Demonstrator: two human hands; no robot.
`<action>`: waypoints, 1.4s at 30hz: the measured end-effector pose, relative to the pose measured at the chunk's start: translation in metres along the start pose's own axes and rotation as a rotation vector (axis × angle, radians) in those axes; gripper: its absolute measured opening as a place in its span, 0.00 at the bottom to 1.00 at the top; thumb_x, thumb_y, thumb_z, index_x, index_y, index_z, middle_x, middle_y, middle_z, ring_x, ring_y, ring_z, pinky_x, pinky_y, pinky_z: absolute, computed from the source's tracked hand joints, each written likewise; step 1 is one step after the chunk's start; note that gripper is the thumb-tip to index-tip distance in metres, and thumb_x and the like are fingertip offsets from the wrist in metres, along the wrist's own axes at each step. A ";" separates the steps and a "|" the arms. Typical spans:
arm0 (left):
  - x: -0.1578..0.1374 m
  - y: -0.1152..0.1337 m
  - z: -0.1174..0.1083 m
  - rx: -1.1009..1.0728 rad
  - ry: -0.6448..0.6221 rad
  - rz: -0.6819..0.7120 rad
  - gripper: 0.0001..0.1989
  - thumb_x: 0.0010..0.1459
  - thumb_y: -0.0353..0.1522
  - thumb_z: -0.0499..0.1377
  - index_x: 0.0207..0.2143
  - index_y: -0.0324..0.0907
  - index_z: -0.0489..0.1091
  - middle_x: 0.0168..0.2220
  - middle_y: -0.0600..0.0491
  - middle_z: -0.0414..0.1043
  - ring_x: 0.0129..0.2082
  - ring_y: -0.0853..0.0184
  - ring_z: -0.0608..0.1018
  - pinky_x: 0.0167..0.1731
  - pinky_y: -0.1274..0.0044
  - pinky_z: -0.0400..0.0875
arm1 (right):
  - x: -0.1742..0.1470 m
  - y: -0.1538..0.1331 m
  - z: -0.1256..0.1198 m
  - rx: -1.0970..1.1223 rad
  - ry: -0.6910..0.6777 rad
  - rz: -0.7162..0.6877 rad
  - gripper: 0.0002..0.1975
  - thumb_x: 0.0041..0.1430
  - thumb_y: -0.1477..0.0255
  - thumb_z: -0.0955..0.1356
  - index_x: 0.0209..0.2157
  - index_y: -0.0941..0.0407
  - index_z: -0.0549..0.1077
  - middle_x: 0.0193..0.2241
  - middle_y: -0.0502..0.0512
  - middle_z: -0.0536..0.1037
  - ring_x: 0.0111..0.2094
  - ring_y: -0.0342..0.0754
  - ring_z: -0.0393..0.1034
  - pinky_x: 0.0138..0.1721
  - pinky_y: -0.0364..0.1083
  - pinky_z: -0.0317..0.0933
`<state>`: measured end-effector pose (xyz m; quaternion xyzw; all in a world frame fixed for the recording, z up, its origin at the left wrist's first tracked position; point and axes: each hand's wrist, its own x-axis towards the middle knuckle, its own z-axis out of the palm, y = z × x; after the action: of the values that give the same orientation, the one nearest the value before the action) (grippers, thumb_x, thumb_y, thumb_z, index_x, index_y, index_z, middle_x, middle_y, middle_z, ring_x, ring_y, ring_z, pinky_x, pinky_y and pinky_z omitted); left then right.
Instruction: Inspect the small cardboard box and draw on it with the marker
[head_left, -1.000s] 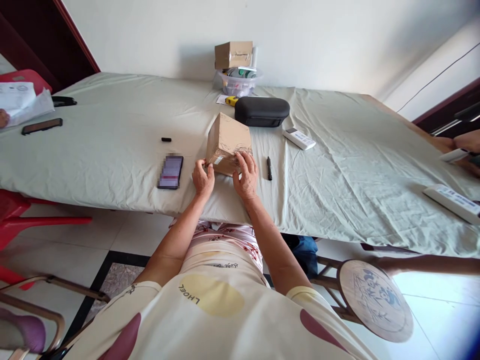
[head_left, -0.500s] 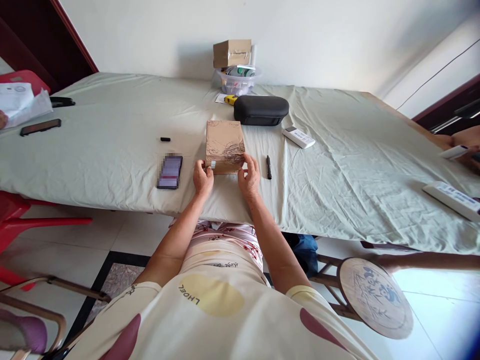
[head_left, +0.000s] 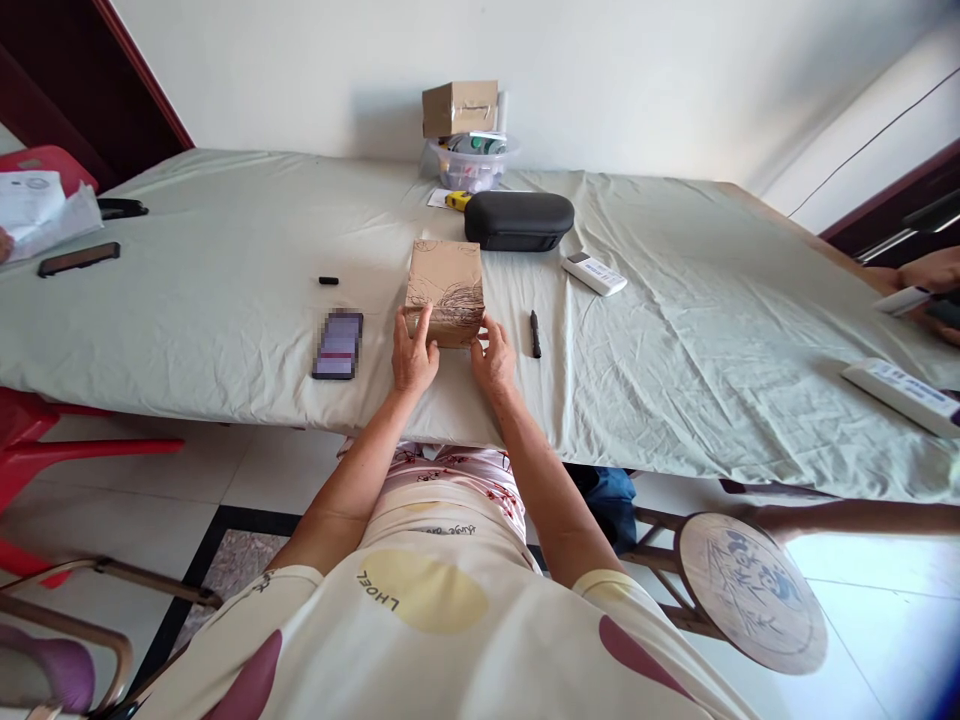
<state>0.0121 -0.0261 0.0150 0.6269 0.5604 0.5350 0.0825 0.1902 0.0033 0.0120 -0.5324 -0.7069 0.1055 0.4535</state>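
Note:
A small brown cardboard box [head_left: 446, 272] with dark scribbled lines sits on the cloth-covered table in front of me. My left hand [head_left: 414, 352] holds its near left corner, one finger reaching up over the front edge. At the near right corner, my right hand [head_left: 493, 356] grips the box, thumb low and fingers against the side. Right of the box lies a black pen [head_left: 535, 335]. A phone [head_left: 338, 346] with a blurred screen and a small black cap [head_left: 328, 281] are to the left.
Behind the box stand a black hard case [head_left: 519, 221] and a clear plastic tub [head_left: 472, 172] with another cardboard box [head_left: 459, 108] on it. White devices [head_left: 595, 273] lie to the right. Another person's hand [head_left: 934, 275] shows at the right edge. A round stool [head_left: 752, 592] stands below.
My left hand has shifted up the front of the box, a finger now over its top edge. My right hand stays at the right corner, and the box has barely moved.

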 end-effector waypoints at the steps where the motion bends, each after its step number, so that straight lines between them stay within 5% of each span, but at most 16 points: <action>1: 0.000 -0.001 0.000 -0.001 -0.002 0.000 0.32 0.66 0.32 0.61 0.72 0.49 0.64 0.78 0.42 0.53 0.79 0.42 0.55 0.75 0.44 0.57 | -0.001 0.000 0.000 -0.012 -0.012 0.022 0.28 0.67 0.70 0.62 0.67 0.56 0.69 0.56 0.65 0.80 0.45 0.52 0.80 0.51 0.52 0.77; 6: 0.001 -0.003 -0.001 -0.002 0.013 -0.011 0.31 0.67 0.31 0.60 0.71 0.50 0.65 0.77 0.44 0.56 0.79 0.45 0.57 0.76 0.46 0.56 | -0.003 0.001 0.001 -0.070 -0.055 0.083 0.28 0.66 0.71 0.63 0.66 0.57 0.69 0.52 0.66 0.82 0.38 0.52 0.79 0.49 0.52 0.75; 24: 0.006 -0.004 -0.006 -0.010 0.096 -0.041 0.29 0.64 0.29 0.59 0.68 0.47 0.66 0.67 0.40 0.67 0.69 0.50 0.71 0.71 0.59 0.68 | -0.004 -0.005 -0.002 -0.196 -0.115 0.137 0.27 0.64 0.71 0.66 0.64 0.56 0.71 0.48 0.64 0.86 0.52 0.62 0.79 0.57 0.62 0.70; 37: 0.008 -0.013 -0.005 -0.131 0.181 -0.038 0.26 0.66 0.33 0.61 0.66 0.45 0.65 0.66 0.42 0.72 0.65 0.56 0.76 0.66 0.65 0.74 | 0.000 -0.006 -0.012 0.082 0.189 0.029 0.16 0.73 0.65 0.62 0.54 0.53 0.76 0.47 0.60 0.78 0.41 0.51 0.78 0.47 0.52 0.76; 42: 0.008 -0.014 -0.005 -0.194 0.143 -0.112 0.29 0.69 0.39 0.61 0.69 0.46 0.61 0.69 0.41 0.68 0.69 0.56 0.74 0.62 0.67 0.78 | -0.002 -0.011 -0.015 0.094 0.194 -0.002 0.14 0.73 0.63 0.63 0.49 0.53 0.77 0.44 0.58 0.79 0.36 0.47 0.75 0.40 0.48 0.76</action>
<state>-0.0027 -0.0170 0.0120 0.5440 0.5446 0.6245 0.1323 0.1942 -0.0076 0.0259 -0.5177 -0.6546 0.0860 0.5442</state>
